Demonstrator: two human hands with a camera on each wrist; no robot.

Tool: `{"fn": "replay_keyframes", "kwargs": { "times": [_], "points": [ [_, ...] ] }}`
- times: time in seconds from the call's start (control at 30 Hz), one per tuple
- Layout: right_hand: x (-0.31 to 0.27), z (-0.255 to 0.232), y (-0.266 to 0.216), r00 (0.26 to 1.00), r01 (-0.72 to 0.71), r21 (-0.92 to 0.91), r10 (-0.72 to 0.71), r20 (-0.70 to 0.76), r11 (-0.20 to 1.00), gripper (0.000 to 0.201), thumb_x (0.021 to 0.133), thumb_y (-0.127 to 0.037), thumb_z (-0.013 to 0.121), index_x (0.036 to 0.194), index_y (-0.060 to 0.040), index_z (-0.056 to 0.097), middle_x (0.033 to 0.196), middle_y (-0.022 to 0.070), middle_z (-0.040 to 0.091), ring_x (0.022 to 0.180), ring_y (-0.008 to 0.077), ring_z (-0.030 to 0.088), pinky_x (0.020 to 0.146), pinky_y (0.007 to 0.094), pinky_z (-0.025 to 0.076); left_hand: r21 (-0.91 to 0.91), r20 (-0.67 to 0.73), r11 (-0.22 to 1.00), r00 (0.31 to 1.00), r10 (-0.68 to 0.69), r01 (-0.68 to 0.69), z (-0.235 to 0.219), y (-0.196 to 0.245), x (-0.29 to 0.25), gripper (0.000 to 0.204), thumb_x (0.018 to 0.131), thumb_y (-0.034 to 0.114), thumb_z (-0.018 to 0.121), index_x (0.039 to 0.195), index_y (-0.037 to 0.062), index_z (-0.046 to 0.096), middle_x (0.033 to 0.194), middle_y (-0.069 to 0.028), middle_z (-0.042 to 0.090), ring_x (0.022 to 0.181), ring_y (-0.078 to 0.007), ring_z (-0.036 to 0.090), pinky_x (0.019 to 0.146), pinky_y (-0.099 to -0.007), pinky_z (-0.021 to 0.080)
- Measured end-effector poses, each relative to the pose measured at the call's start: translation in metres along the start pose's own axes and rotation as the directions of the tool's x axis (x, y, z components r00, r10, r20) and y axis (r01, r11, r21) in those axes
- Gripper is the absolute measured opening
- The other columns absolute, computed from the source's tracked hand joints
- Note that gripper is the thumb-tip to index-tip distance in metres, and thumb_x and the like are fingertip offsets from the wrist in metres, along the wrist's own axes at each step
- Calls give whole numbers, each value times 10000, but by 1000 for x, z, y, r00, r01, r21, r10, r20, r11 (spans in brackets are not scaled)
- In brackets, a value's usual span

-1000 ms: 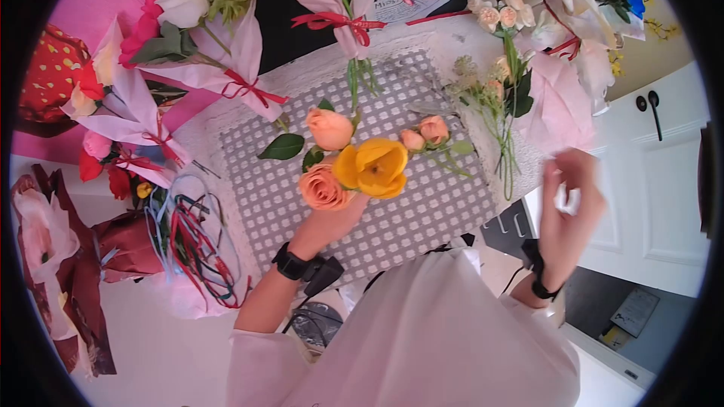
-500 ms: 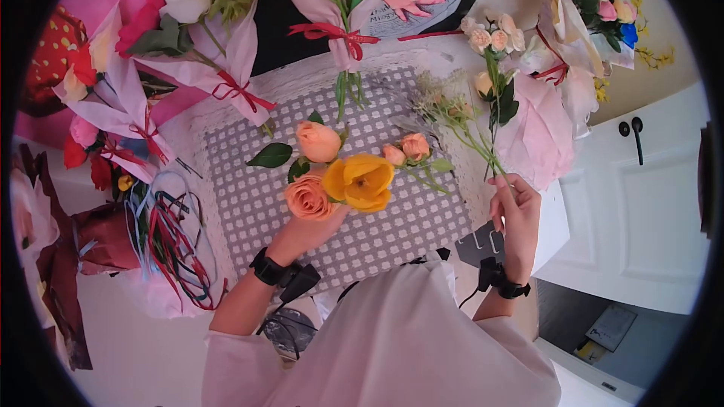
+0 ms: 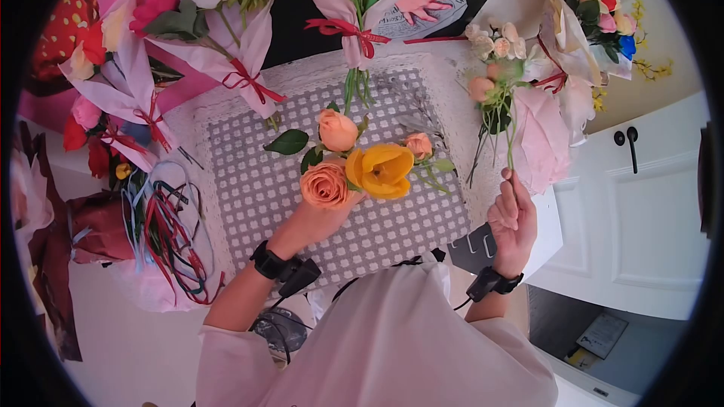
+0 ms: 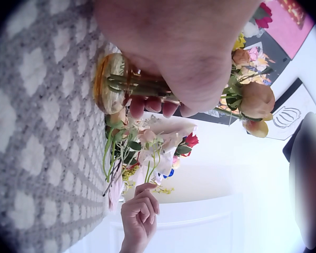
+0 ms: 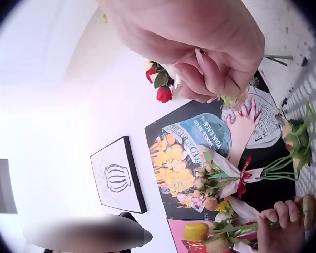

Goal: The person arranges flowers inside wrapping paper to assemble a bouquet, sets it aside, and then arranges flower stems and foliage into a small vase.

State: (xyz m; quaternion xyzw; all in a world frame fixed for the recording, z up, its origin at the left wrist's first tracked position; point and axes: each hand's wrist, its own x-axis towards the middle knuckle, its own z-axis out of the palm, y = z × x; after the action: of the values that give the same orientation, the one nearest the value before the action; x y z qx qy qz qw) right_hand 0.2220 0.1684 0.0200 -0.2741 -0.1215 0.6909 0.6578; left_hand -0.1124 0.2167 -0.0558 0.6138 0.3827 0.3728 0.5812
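Observation:
In the left wrist view my left hand point(image 4: 174, 52) wraps round an amber-tinted glass vase point(image 4: 111, 84) standing on the patterned mat, with green stems inside. From above, an open yellow flower point(image 3: 381, 171) and peach roses point(image 3: 326, 185) partly cover that hand point(image 3: 320, 222). At the table's right edge my right hand point(image 3: 514, 218) pinches a thin green stem point(image 3: 510, 147) between thumb and fingertips; its blurred, pale green top overlaps other flowers. The right wrist view shows the curled fingers point(image 5: 213, 79), hiding much of the stem.
A small peach rose sprig point(image 3: 418, 145) lies right of the vase. Wrapped bouquets point(image 3: 354, 30) line the far side, with ribbons point(image 3: 177, 234) at left. Loose peach flowers point(image 3: 481, 89) and pink wrapping point(image 3: 539, 136) sit at right, near a white door point(image 3: 641, 211).
My right hand came in from the right, took hold of a stem among the loose flowers and raised it. The pale sprig has shifted right, away from the mat. My left hand keeps its grip.

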Motion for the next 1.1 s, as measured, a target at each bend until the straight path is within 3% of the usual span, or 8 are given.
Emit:
{"fn": "replay_keyframes", "kwargs": {
  "times": [0.23,0.3,0.43,0.6,0.73,0.83,1.03,1.1],
  "points": [
    [0,0,26,968,-180,291,116,224,939,208,1103,-137,366,1163,21,488,561,6,399,413,72,336,435,229,295,-22,-24,999,999,25,-25,2,2,1,201,974,129,647,1103,-21,608,998,-69,634,884,-152,612,790,-318,515],
    [1,6,33,980,-75,-10,76,183,997,219,1095,-159,397,1171,15,504,556,-13,403,431,63,345,452,226,290,-4,-18,1000,999,27,-28,2,2,1,204,974,132,647,1103,-21,608,996,-69,634,884,-151,612,789,-317,515],
    [-3,11,38,964,-10,-132,45,263,991,281,1087,-173,428,1262,30,509,564,-23,429,443,58,343,464,230,294,8,45,1000,999,-19,19,2,12,2,135,1082,179,484,1068,45,495,900,2,530,856,-91,535,795,-255,456],
    [-9,37,34,967,236,-493,-153,202,837,480,1063,-200,491,1470,39,402,586,9,470,467,80,379,503,232,318,12,-26,999,999,45,-45,6,17,3,162,1090,196,475,1022,51,503,875,5,538,832,-91,541,780,-250,457],
    [-7,41,21,956,278,-506,-184,228,817,503,1055,-217,506,1479,32,396,600,20,486,479,91,405,508,229,324,-77,-19,997,999,-26,25,5,30,2,175,1092,201,470,998,59,508,874,5,542,823,-91,543,776,-248,456],
    [-4,43,19,947,308,-595,-183,263,742,454,1044,-186,511,1440,26,442,636,30,534,504,88,431,519,228,340,-73,-14,997,1000,-18,17,4,32,2,175,1092,208,472,1008,59,510,883,5,544,840,-91,543,781,-247,454],
    [11,23,42,978,152,-973,-172,122,174,211,1039,-127,463,1201,-41,566,674,-11,537,580,47,416,544,225,320,-16,-2,1000,1000,8,-8,3,17,4,192,1092,218,476,991,58,510,903,8,542,854,-87,535,784,-247,448],
    [9,25,45,981,109,-973,-178,73,204,186,1048,-137,462,1172,-43,564,671,-13,528,580,43,412,539,219,316,1,-1,1000,1000,17,-17,3,14,4,187,1091,217,477,997,58,507,905,8,542,854,-87,533,786,-247,446]
  ]
}}
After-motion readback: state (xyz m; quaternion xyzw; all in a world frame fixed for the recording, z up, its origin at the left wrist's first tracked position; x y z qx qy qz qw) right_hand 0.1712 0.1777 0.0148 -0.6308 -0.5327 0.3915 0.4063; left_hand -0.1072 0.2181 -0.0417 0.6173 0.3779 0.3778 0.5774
